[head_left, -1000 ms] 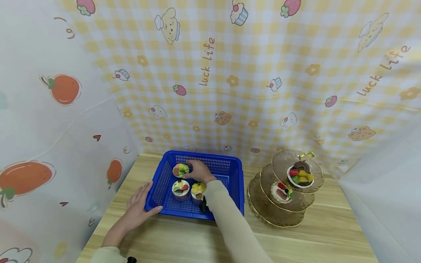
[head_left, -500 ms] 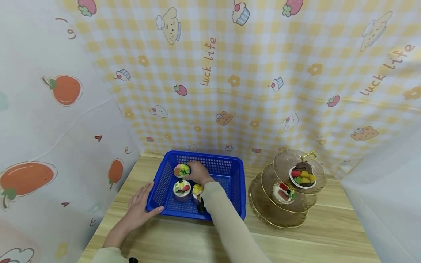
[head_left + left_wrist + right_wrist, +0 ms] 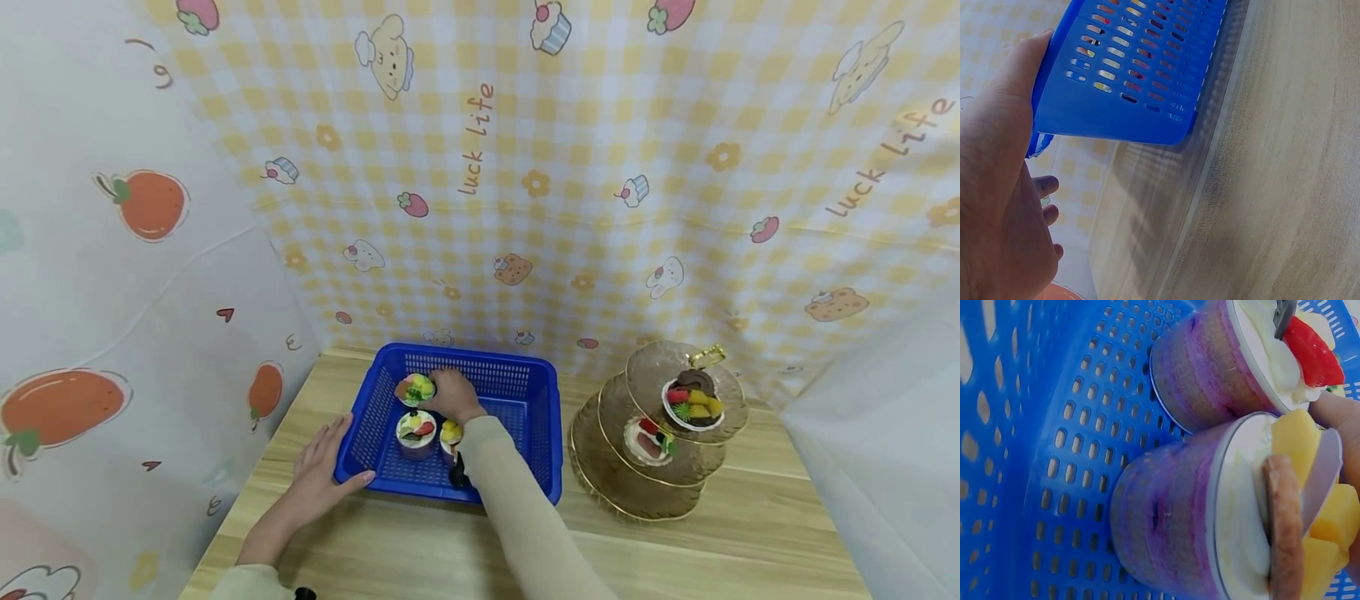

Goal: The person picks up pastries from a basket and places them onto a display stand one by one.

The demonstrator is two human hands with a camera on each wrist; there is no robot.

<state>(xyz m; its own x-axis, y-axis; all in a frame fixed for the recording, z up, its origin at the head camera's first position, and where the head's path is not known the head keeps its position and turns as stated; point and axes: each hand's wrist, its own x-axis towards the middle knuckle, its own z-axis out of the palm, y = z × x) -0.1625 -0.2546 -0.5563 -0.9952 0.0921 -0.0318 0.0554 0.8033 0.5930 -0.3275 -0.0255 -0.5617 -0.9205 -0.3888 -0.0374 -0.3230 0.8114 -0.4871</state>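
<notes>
My right hand [image 3: 454,395] reaches into the blue plastic basket [image 3: 557,433] and grips a dessert cup [image 3: 415,390] with pink, yellow and green topping at its back left corner. Fingers partly hide that cup's side. In front of it stands a layered dessert cup [image 3: 1210,369] with cream and a red fruit slice. Beside this is another one [image 3: 1166,512], topped with yellow cubes and a brown biscuit; the right sleeve partly covers it in the head view. My left hand [image 3: 321,463] rests on the basket's front left corner, thumb along the front rim, fingers straight at the left side.
Right of the basket stands a three-tier brown glass stand [image 3: 637,498] with gold rims and a gold handle [image 3: 707,357]. A fruit-topped chocolate dessert [image 3: 693,403] sits on its top tier, a cream one [image 3: 648,442] lower. A checked curtain [image 3: 487,225] hangs behind the wooden table [image 3: 390,550].
The dessert cup under my right hand has turned slightly, its topping now lying at a different angle. My right hand shifts only a little; my left hand keeps its place on the basket.
</notes>
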